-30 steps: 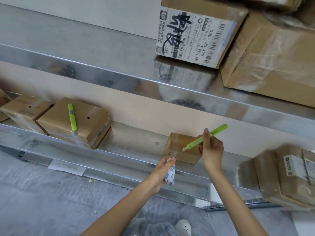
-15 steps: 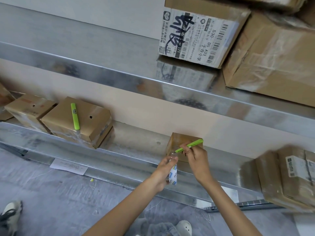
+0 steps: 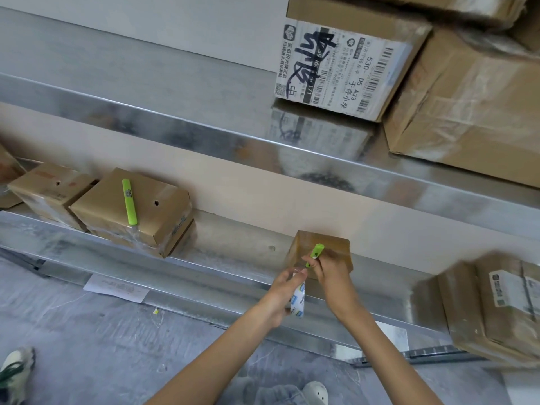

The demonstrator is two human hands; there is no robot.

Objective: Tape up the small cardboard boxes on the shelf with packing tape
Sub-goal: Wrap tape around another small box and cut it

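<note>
A small brown cardboard box (image 3: 333,245) stands on the lower metal shelf (image 3: 233,255) against the wall. In front of it, my left hand (image 3: 285,290) grips a roll of packing tape (image 3: 298,299) with a white and blue core. My right hand (image 3: 330,273) holds a green utility knife (image 3: 315,254), its tip pointing down toward the tape just above the roll, right at the box's front face. Whether a strip of tape runs from roll to box is hard to see.
Two taped boxes (image 3: 137,209) sit at the shelf's left, with a second green knife (image 3: 129,201) lying on the nearer one. More boxes (image 3: 496,305) stand at the right. Large parcels (image 3: 344,62) fill the upper shelf. A paper sheet (image 3: 117,287) and shoes (image 3: 16,372) are on the floor.
My right hand came down from beside the box with the green knife and swung it toward the tape next to my left hand. The left hand with the roll rose slightly toward the box.
</note>
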